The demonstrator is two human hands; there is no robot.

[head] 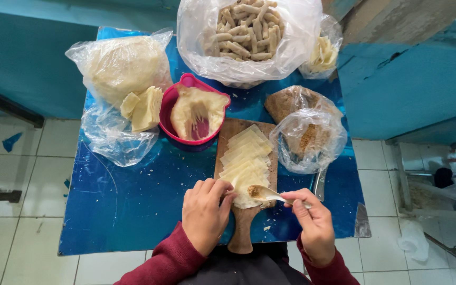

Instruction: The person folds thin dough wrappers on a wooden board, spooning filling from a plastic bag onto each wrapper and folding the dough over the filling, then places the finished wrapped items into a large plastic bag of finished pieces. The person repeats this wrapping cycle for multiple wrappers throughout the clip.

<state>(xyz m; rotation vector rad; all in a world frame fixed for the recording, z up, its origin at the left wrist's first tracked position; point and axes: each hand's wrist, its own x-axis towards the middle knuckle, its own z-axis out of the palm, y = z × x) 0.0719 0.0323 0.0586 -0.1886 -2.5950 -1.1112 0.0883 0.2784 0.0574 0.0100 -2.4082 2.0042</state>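
Observation:
A wooden cutting board (241, 235) lies on the blue table (133, 200), with a row of pale dough wrappers (246, 155) fanned along it. My left hand (204, 214) rests on the nearest wrapper, its fingers pressing the left edge. My right hand (312, 224) holds a metal spoon (270, 194) whose bowl, carrying brownish filling, sits over that same wrapper.
A pink bowl (172, 103) with a whitish paste stands behind the board. A clear bag of brown filling (307, 134) is at the right. Bags of wrappers (122, 66) and of rolled pieces (249, 31) lie at the back. Tiled floor surrounds the small table.

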